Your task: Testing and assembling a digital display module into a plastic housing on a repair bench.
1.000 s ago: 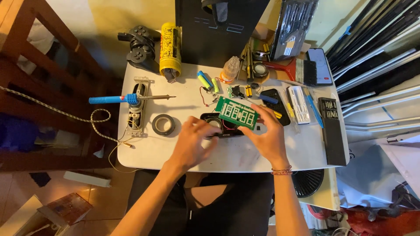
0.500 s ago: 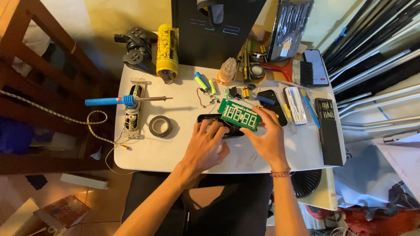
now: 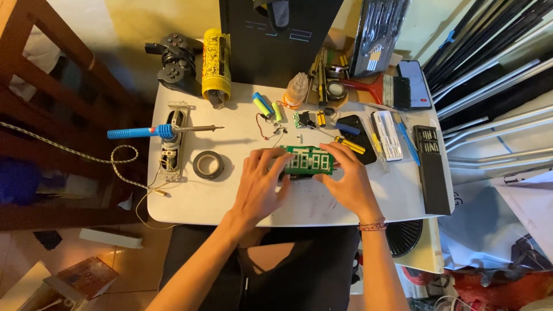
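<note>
One green circuit board (image 3: 309, 160) lay flat on the white table (image 3: 190, 198), its long axis running left to right. The left hand (image 3: 262, 183) and right hand (image 3: 345, 183) pinched its two ends. One tape roll (image 3: 208, 165) sat well left.

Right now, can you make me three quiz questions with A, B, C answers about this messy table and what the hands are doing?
1. Where is the roll of black tape?
A. left of the hands
B. on the floor
C. on the black box

2. What colour is the circuit board?
A. red
B. green
C. white

3. How is the board held?
A. left hand only
B. right hand only
C. both hands

Answers: 1 A, it lies on the white table left of the hands. 2 B, its face is green. 3 C, fingers of both hands grip its ends.
</note>
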